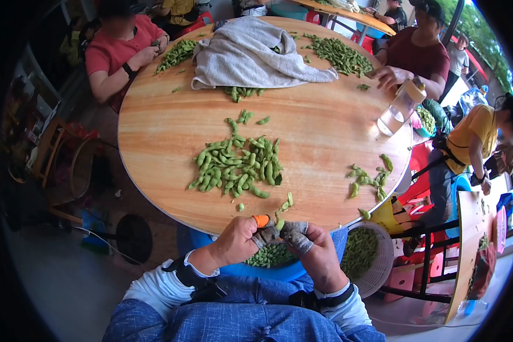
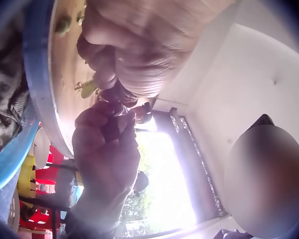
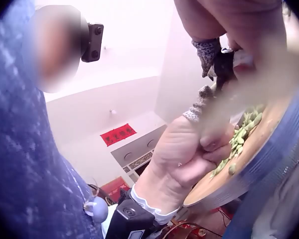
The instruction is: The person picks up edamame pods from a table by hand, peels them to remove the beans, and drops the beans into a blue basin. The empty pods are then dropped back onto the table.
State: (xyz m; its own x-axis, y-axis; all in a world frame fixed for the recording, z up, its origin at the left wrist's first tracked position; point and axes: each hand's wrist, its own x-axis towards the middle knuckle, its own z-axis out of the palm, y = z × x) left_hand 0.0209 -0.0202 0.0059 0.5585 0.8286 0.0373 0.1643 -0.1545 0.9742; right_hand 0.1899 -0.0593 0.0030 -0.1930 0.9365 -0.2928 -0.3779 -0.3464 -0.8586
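Note:
Over the near table edge, my left hand (image 1: 233, 242) and right hand (image 1: 322, 262) meet fingertip to fingertip. Both pinch a green soybean pod (image 1: 280, 224), which shows between grey cloth finger covers (image 1: 295, 228); the left also wears an orange finger band (image 1: 261, 220). In the left wrist view, a pod (image 2: 88, 89) pokes out beside the fingers. Directly below is a blue basin (image 1: 198, 238) with shelled green beans (image 1: 269, 256). A pile of soybean pods (image 1: 236, 165) lies on the table ahead. In the right wrist view, the fingertips are partly blurred.
Loose pods (image 1: 373, 179) and a clear bottle (image 1: 402, 105) are on the right of the round table (image 1: 154, 148). A grey cloth (image 1: 251, 54) covers pods at the back. A white basket (image 1: 385, 251) of pods stands low right. Several people sit or stand around.

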